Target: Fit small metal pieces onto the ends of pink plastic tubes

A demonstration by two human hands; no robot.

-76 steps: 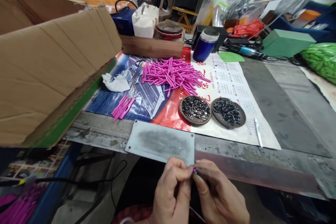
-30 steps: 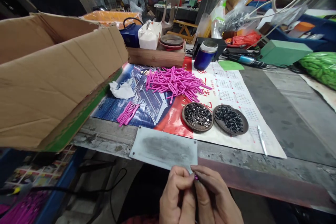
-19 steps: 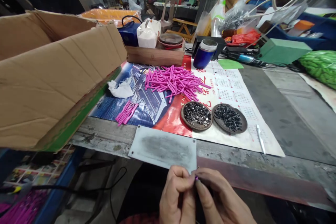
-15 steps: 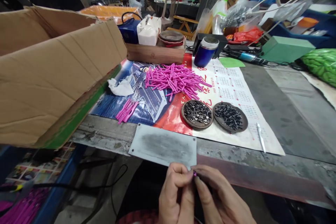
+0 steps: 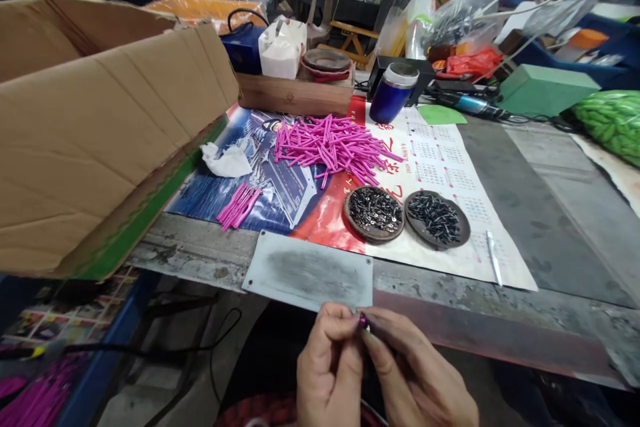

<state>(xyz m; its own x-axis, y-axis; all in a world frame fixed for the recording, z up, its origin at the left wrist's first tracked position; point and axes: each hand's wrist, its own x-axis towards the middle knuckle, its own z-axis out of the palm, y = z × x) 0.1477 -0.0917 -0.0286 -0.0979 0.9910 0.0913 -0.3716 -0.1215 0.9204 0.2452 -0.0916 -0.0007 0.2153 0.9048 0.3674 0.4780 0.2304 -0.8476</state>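
My left hand (image 5: 330,363) and my right hand (image 5: 415,370) meet in front of the table's near edge, fingers pinched together. Between the fingertips shows the end of a small magenta piece (image 5: 363,322) with a dark, shiny spot; the rest is hidden by the fingers. Just beyond the hands lies a pale grey metal plate (image 5: 310,270) with a dark worn middle. Past it stand a round dish of small dark metal parts with holes (image 5: 375,209) and a dish of dark pin-like pieces (image 5: 435,217). A large heap of magenta sticks (image 5: 335,147) lies behind, a smaller bunch (image 5: 239,205) to the left.
A cardboard box (image 5: 115,147) takes up the left side. A blue cup (image 5: 394,93) and a wooden box (image 5: 295,95) stand at the back. A white pen-like tool (image 5: 494,258) lies at right on the calendar poster (image 5: 450,167). Another person sits far back.
My hands have shifted slightly left and up in view, still pinched together. More of the magenta piece's end shows between the fingertips. The whole view has moved a little.
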